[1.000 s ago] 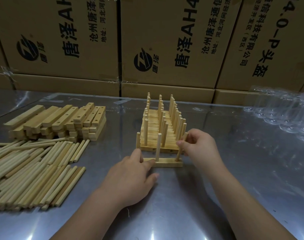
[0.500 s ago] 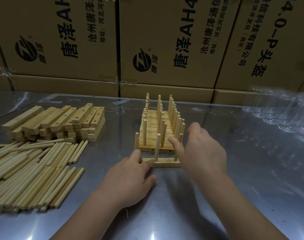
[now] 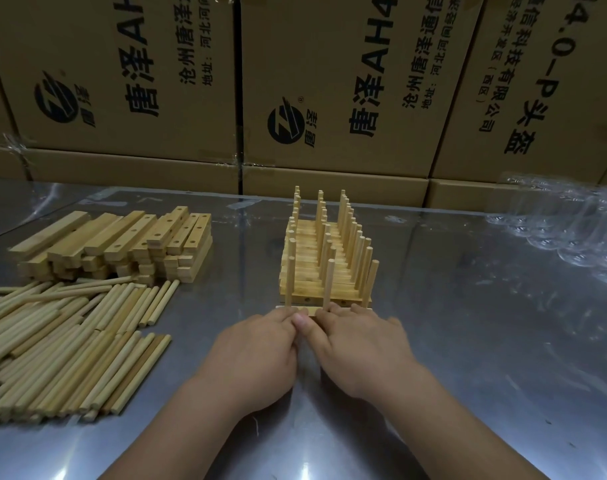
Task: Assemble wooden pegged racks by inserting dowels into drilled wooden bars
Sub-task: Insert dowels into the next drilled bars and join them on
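A wooden bar (image 3: 308, 310) with three upright dowels (image 3: 328, 282) lies on the metal table, close against the near end of a row of finished pegged racks (image 3: 321, 261). My left hand (image 3: 257, 355) and my right hand (image 3: 360, 351) lie side by side behind the bar. Their fingertips press on the bar and the thumbs touch in the middle. The hands hide most of the bar.
A stack of drilled bars (image 3: 122, 244) sits at the left, with a pile of loose dowels (image 3: 63, 341) in front of it. Cardboard boxes (image 3: 329, 98) wall off the back. Clear plastic packaging (image 3: 572, 233) lies at the right on the table (image 3: 485, 341).
My right hand let go of the right-hand dowel and came down onto the bar beside my left hand. The pegged bar now sits against the row of racks.
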